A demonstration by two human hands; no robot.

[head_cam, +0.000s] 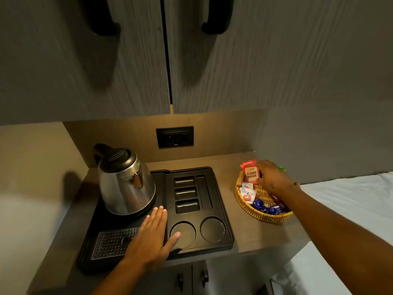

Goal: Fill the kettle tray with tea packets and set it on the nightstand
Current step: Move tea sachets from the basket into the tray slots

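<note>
My left grip [152,235] lies flat and spread, palm down, on the black kettle tray [221,209], fingers pointing away from me and the thumb reaching into the nearer left round cup well [182,234]. Just beyond my fingertips stands the steel kettle [125,182] on its base, and under my wrist side lies the perforated drip grate [112,241]. To the right of that grip the tray's three short slots [187,193], the long slot [204,191] beside them and the second round well [213,229] hold nothing. The tray sits on the table [263,235], below a dark wall socket [174,136].

Further right, apart from the tray, a woven basket [258,215] holds sachets: white ones with a red emblem [247,193] and blue wrappers [265,207] on the near side of my right grip [274,177]. That grip reaches over the basket, arm stretched out, fingers pinching red tea packets [249,171] held upright at the basket's far rim. The front one reads "CLASSIC ASSAM". Right of the arm lies a bed [350,201] with a white sheet.
</note>
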